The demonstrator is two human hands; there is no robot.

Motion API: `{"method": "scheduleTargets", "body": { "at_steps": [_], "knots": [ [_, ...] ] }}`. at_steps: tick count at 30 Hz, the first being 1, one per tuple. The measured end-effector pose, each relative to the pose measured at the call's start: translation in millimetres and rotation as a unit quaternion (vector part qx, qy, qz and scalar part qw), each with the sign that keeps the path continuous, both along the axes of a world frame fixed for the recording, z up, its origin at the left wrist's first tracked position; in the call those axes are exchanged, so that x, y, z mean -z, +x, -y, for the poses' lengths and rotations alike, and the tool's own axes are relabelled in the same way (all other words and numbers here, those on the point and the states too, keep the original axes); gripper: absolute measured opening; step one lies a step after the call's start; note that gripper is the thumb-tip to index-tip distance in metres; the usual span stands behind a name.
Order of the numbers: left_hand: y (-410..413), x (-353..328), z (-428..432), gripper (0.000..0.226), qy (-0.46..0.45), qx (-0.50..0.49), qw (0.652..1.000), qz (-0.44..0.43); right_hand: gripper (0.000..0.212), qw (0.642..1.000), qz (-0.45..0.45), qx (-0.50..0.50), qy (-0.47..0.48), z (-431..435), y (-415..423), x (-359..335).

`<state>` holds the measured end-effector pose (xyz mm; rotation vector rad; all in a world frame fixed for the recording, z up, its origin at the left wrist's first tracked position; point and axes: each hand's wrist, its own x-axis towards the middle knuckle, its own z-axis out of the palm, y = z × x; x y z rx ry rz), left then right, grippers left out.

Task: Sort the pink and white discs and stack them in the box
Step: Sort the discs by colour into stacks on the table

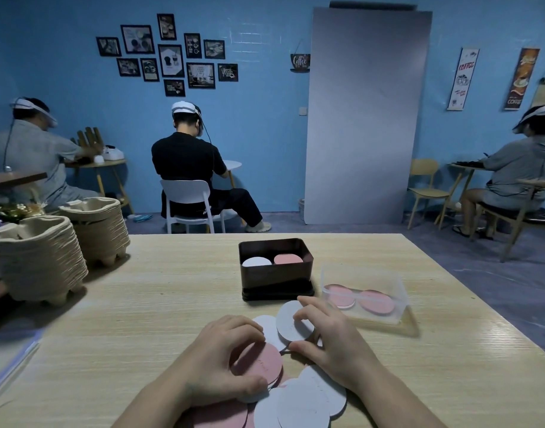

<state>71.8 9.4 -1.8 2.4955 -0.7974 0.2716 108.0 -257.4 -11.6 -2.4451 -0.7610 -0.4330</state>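
Looking down from the head camera onto a pale wooden table (141, 319). Gripping a pink disc (259, 364) in the left hand (222, 359), fingers curled over its far edge, thumb hooked on the near edge. Pinching a white disc (291, 322) in the right hand (330, 344), fingers on the upper face, thumb at the near rim, disc tilted up. Both hands closed on their discs, side by side, the white disc at 1 o'clock of the pink one.

Lying at 6 o'clock of the hands, by the near table edge, a pile of loose discs (302, 403), white ones to the right, pink ones to the left, overlapping.

Standing at 12 o'clock of the hands, a dark box (276, 282), open on top, holding a white stack (256, 261) in its left half and a pink stack (288, 259) in its right half, side by side.

Sitting at 4 o'clock of the box, just beside it, a clear tub (402, 299) with two pink discs (376, 301) flat on its bottom.

Resting at 9 o'clock, at the table's left edge, two stacks of pulp cup trays (36, 257).

Seated beyond the table, at 10, 12 and 2 o'clock, three people (184, 162) in headsets, against a blue wall (265, 118) hung with picture frames (169, 54); leaning there at 1 o'clock, a grey board (364, 118).
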Motion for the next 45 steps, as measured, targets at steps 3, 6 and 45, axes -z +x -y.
{"method": "scheduleTargets", "body": {
  "at_steps": [3, 6, 45],
  "knots": [
    [0.1, -0.7, 1.2, 0.051, -0.037, -0.018, 0.999, 0.018, 0.035, 1.000, -0.002, 0.001, 0.002, 0.2, -0.3, -0.1],
    [0.6, -1.1, 1.4, 0.039, -0.067, -0.036, 0.996, 0.050, 0.035, 1.000, -0.003, 0.003, -0.001, 0.4, -0.5, -0.5],
    [3.2, -5.4, 2.6, 0.049, -0.086, -0.073, 0.992, 0.059, 0.042, 1.000, 0.005, -0.007, 0.003, 1.8, 2.7, 3.3]
  ]
}}
